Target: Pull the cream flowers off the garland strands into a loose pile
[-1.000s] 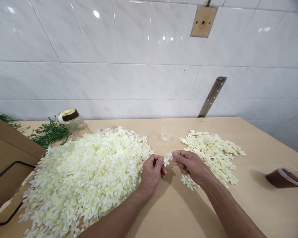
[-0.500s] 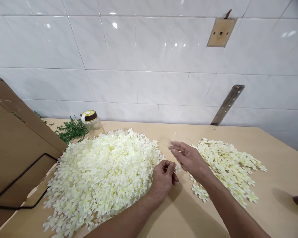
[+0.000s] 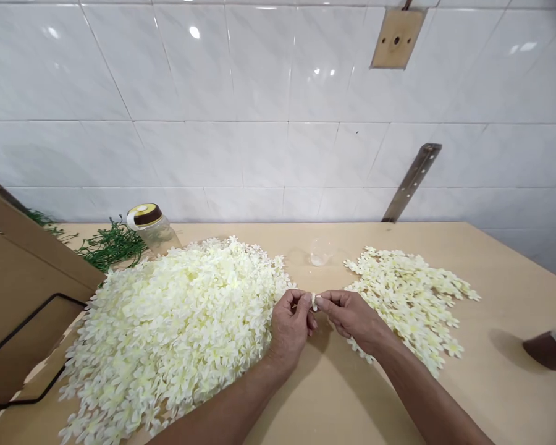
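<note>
Between the two heaps, my left hand (image 3: 291, 321) and my right hand (image 3: 349, 314) meet fingertip to fingertip. Both pinch a small cream-white artificial flower (image 3: 314, 302), which is mostly covered by the fingers. A large pile of white artificial flowers (image 3: 180, 327) lies beside my left hand and reaches behind its wrist. To the right, partly behind my right forearm, spreads a smaller, flatter pile of pale yellow flowers (image 3: 412, 296). A small clear dish (image 3: 319, 259) stands on the table just beyond my hands; what it holds is too faint to tell.
Left of the big pile are a cardboard box (image 3: 32, 266) and a black wire frame (image 3: 25, 324). Green plastic stems (image 3: 113, 244) and a clear jar with a yellow-brown lid (image 3: 152, 225) stand behind. A dark cup (image 3: 549, 350) is at the right edge; a metal bracket (image 3: 411, 182) leans at the tiled wall.
My right hand has come down and left from above the table and now pinches at the flower with my left hand. The view has shifted slightly right and down.
</note>
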`<action>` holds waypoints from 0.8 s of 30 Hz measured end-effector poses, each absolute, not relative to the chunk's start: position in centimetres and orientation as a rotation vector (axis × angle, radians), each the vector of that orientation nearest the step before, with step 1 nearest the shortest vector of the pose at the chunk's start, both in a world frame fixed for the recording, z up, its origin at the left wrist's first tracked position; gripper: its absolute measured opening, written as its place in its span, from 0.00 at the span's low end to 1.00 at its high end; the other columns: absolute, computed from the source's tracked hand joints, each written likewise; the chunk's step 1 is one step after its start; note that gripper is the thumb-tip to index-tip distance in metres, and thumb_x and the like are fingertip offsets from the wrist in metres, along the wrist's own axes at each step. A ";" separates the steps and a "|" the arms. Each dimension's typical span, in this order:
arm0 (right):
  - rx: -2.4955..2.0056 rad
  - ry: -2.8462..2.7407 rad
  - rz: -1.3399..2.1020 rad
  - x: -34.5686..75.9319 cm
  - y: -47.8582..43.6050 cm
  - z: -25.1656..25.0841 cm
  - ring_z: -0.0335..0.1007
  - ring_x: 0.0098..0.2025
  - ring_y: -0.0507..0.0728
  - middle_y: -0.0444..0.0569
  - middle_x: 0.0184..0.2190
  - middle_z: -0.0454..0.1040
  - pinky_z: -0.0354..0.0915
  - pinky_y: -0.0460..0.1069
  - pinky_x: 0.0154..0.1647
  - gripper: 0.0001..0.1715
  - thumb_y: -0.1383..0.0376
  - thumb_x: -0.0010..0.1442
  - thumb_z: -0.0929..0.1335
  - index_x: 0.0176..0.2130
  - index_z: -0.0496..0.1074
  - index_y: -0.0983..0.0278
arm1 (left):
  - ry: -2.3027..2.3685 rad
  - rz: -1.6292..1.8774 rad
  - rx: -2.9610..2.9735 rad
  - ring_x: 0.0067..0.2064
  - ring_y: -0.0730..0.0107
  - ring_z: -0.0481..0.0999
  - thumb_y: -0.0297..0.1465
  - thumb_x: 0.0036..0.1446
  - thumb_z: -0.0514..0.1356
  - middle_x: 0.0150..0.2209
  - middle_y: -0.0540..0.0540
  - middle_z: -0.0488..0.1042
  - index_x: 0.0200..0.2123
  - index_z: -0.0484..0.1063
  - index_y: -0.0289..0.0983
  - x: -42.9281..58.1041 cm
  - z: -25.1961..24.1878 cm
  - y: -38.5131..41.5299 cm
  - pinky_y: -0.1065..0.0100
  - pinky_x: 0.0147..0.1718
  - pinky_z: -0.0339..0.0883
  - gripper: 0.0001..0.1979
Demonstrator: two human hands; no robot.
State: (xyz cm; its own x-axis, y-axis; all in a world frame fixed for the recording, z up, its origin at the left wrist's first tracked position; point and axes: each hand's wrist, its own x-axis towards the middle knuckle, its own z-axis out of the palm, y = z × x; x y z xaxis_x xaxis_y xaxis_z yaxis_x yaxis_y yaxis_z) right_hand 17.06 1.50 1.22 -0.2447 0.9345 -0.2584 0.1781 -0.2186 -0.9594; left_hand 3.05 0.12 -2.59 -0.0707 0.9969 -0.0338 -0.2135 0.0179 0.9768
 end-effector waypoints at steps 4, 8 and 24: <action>-1.369 -1.354 1.516 17.1 1.5 1.2 0.44 0.15 0.45 0.37 0.14 0.59 0.42 0.44 0.15 0.23 0.48 0.48 0.73 0.28 0.73 0.66 | 1.106 1.336 0.986 0.16 0.78 0.62 0.45 0.56 0.61 0.15 0.55 0.65 0.30 0.68 0.37 3.1 -2.7 0.1 0.75 0.16 0.57 0.16; -1.344 -1.353 1.530 17.2 1.4 1.2 0.44 0.14 0.45 0.36 0.13 0.56 0.42 0.44 0.15 0.24 0.47 0.49 0.73 0.25 0.69 0.65 | 1.104 1.303 0.972 0.17 0.77 0.63 0.45 0.57 0.60 0.15 0.54 0.66 0.30 0.68 0.36 3.2 -2.4 0.0 0.75 0.17 0.59 0.17; -1.328 -1.397 1.456 18.3 1.8 0.7 0.53 0.16 0.46 0.38 0.15 0.61 0.51 0.43 0.15 0.22 0.50 0.49 0.74 0.24 0.70 0.65 | 0.969 1.264 0.912 0.19 0.76 0.66 0.43 0.55 0.63 0.18 0.51 0.69 0.34 0.70 0.34 2.9 -1.7 0.0 0.73 0.19 0.61 0.16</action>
